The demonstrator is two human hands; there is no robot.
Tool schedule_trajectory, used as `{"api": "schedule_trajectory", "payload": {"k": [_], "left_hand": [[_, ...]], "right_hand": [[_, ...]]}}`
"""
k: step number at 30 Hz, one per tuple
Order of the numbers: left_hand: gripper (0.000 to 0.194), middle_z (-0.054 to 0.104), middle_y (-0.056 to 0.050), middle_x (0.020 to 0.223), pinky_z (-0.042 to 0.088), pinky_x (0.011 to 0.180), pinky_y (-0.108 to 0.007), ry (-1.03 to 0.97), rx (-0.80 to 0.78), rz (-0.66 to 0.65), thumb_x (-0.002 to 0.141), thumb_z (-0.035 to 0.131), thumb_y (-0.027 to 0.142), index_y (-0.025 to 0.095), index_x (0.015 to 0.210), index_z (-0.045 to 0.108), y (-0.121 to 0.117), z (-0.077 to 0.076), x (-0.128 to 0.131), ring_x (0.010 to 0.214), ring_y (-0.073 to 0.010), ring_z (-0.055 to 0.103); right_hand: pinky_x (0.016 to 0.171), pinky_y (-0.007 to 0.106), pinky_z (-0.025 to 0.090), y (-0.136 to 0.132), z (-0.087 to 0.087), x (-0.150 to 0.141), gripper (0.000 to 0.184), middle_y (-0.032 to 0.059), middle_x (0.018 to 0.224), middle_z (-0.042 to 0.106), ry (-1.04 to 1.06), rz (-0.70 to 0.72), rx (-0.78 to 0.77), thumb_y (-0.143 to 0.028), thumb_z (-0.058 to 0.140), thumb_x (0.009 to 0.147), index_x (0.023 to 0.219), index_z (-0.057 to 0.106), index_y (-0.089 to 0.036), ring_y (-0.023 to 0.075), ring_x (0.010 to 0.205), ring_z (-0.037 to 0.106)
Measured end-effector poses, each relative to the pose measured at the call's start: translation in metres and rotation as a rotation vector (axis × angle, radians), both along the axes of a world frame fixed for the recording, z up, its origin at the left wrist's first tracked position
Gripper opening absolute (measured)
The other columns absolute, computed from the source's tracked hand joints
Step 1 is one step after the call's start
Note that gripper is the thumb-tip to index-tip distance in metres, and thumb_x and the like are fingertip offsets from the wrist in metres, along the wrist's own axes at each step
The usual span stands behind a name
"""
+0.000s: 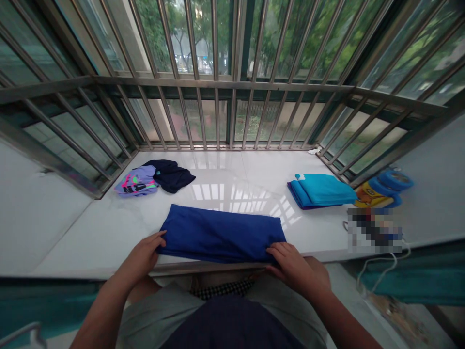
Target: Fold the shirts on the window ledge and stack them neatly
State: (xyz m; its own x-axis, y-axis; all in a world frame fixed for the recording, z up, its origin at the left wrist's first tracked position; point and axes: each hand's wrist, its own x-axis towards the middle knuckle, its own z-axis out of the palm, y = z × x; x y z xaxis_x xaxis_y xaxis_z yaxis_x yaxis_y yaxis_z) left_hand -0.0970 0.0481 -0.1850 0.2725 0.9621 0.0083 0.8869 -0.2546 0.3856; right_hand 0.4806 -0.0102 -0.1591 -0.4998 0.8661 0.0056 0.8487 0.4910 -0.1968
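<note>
A dark blue piece of cloth (221,232), folded into a long strip, lies flat along the front edge of the white sill. My left hand (148,249) pinches its left end near the front corner. At the opposite end, my right hand (286,259) grips the front right corner, fingers on top and thumb below the edge. Whether the cloth is a garment, and of what kind, I cannot tell.
A stack of folded turquoise and blue clothes (321,190) sits at the right. Crumpled navy clothing (172,175) and a lilac printed garment (136,182) lie at the left. A blue-and-yellow container (381,189) stands far right. Metal bars (225,85) enclose the sill (232,167).
</note>
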Motion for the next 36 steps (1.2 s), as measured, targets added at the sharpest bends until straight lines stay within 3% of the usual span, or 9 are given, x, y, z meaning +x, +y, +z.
{"api": "schedule_trajectory", "payload": {"k": [5,9,14,17,19,22,28,33,36], "left_hand": [[0.032,0.078,-0.013,0.135,0.054,0.119,-0.048,0.007,0.104,0.078,0.093,0.048,0.028,0.025,0.111,0.073,0.024,0.015,0.021,0.13,-0.0306,0.072],[0.045,0.068,-0.015,0.154,0.045,0.128,-0.052,0.017,0.146,0.006,0.105,0.041,0.037,0.02,0.133,0.071,0.058,0.026,0.067,0.143,-0.0311,0.063],[0.062,0.04,-0.016,0.176,0.03,0.132,-0.069,0.166,0.004,-0.051,0.104,0.055,0.047,0.022,0.161,0.054,0.05,0.004,0.118,0.164,-0.0386,0.037],[0.068,0.032,-0.016,0.18,0.022,0.134,-0.069,0.128,0.02,-0.093,0.106,0.055,0.049,0.023,0.168,0.046,0.029,-0.014,0.141,0.168,-0.0375,0.029],[0.064,0.034,-0.014,0.18,0.026,0.133,-0.068,0.042,0.051,-0.126,0.107,0.053,0.048,0.026,0.167,0.047,0.018,-0.023,0.15,0.167,-0.0364,0.031],[0.054,0.046,-0.013,0.174,0.035,0.13,-0.066,-0.097,0.115,-0.044,0.109,0.05,0.045,0.026,0.159,0.057,0.007,-0.033,0.146,0.163,-0.0368,0.039],[0.049,0.069,-0.015,0.15,0.043,0.129,-0.058,-0.436,0.111,0.176,0.104,0.052,0.05,0.02,0.139,0.071,0.0,-0.03,0.1,0.144,-0.0331,0.062],[0.055,0.073,-0.012,0.146,0.049,0.124,-0.051,-0.822,-0.106,0.331,0.1,0.059,0.06,0.022,0.138,0.071,-0.011,0.002,0.098,0.139,-0.0301,0.066],[0.059,0.074,-0.013,0.143,0.054,0.118,-0.048,-0.999,-0.149,0.386,0.095,0.065,0.067,0.021,0.132,0.074,-0.015,0.012,0.11,0.136,-0.0308,0.068]], "right_hand": [[0.105,0.048,0.053,0.016,0.018,-0.022,0.028,0.0121,0.122,0.077,0.037,-0.153,0.048,-0.037,0.052,0.111,0.122,0.076,-0.027,0.031,0.114,0.069],[0.115,0.054,0.049,0.049,0.006,-0.045,0.042,0.0184,0.15,0.066,-0.011,-0.407,0.147,-0.041,0.05,0.111,0.144,0.068,-0.022,0.0375,0.136,0.061],[0.12,0.067,0.043,0.076,-0.024,-0.036,0.054,0.0138,0.174,0.045,-0.138,-0.534,0.039,-0.046,0.051,0.111,0.162,0.054,-0.03,0.043,0.156,0.043],[0.117,0.065,0.046,0.092,-0.013,-0.004,0.055,0.0186,0.177,0.036,-0.197,-0.643,0.062,-0.048,0.05,0.112,0.162,0.053,-0.026,0.0435,0.156,0.044],[0.112,0.06,0.051,0.1,0.001,0.019,0.059,0.0279,0.17,0.043,-0.233,-0.754,0.092,-0.049,0.049,0.112,0.161,0.051,-0.016,0.0436,0.15,0.051],[0.1,0.052,0.057,0.101,0.014,0.041,0.069,0.0359,0.14,0.065,-0.271,-0.961,-0.013,-0.059,0.052,0.109,0.148,0.058,-0.002,0.0431,0.126,0.069],[0.089,0.045,0.058,0.085,0.012,0.051,0.066,0.0295,0.113,0.077,-0.137,-1.124,-0.259,-0.064,0.055,0.106,0.126,0.071,-0.003,0.0416,0.11,0.077],[0.093,0.044,0.056,0.091,0.038,0.037,0.052,0.0243,0.118,0.079,0.071,-1.092,-0.002,-0.047,0.064,0.1,0.133,0.071,-0.007,0.039,0.11,0.076],[0.099,0.044,0.055,0.096,0.068,-0.013,0.049,0.021,0.125,0.077,0.233,-0.933,0.234,-0.038,0.067,0.096,0.137,0.069,-0.011,0.0356,0.113,0.074]]}}
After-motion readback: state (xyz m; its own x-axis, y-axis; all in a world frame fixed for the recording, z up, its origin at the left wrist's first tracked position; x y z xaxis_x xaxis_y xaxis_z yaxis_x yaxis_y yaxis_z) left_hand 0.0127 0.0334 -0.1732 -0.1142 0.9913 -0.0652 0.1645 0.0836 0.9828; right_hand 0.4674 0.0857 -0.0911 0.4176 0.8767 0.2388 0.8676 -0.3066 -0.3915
